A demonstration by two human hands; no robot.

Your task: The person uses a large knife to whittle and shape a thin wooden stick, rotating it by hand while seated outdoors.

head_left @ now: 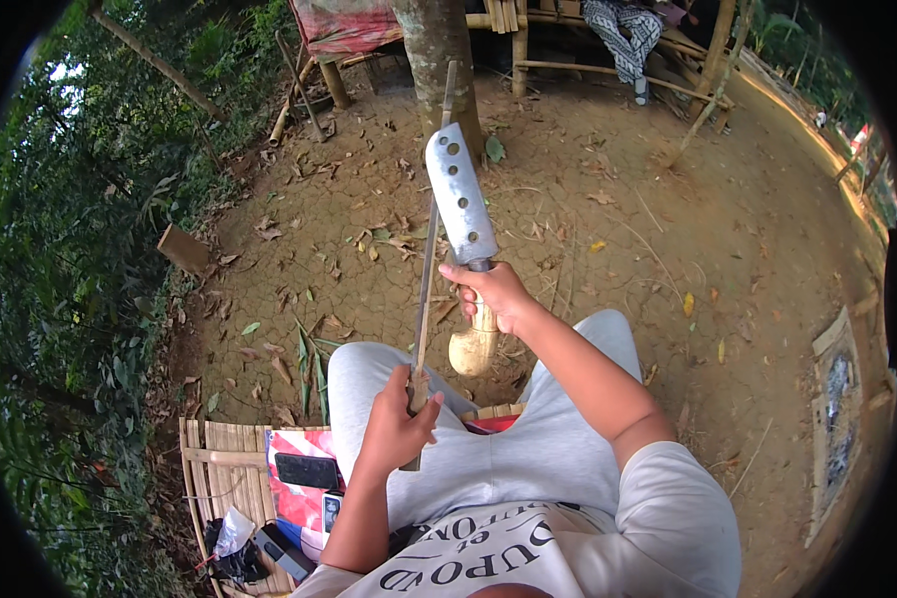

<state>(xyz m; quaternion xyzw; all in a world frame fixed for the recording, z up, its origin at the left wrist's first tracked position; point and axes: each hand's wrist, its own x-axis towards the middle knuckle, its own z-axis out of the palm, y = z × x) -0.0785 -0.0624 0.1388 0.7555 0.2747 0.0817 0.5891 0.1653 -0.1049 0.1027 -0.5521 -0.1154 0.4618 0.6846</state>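
My right hand (498, 297) is closed round the pale wooden handle (475, 344) of a cleaver, its thumb near the base of the blade. The broad, shiny blade (460, 204) points away from me and has several round holes along it. In my left hand (401, 417) is a long, thin, flat strip (426, 299), gripped near its lower end. It rises almost upright, passes behind the upper part of the blade, and its tip shows beyond. I cannot make out whether strip and blade touch, or what the strip is made of.
Below me is a bamboo-slat bench (224, 439) with a black phone (307, 470), a dark plastic bag (239, 563) and a dark box-like device (284, 551). A tree trunk (431, 50) stands ahead. Beyond it, a seated person's patterned trousers (623, 38) show. Leafy plants line the left.
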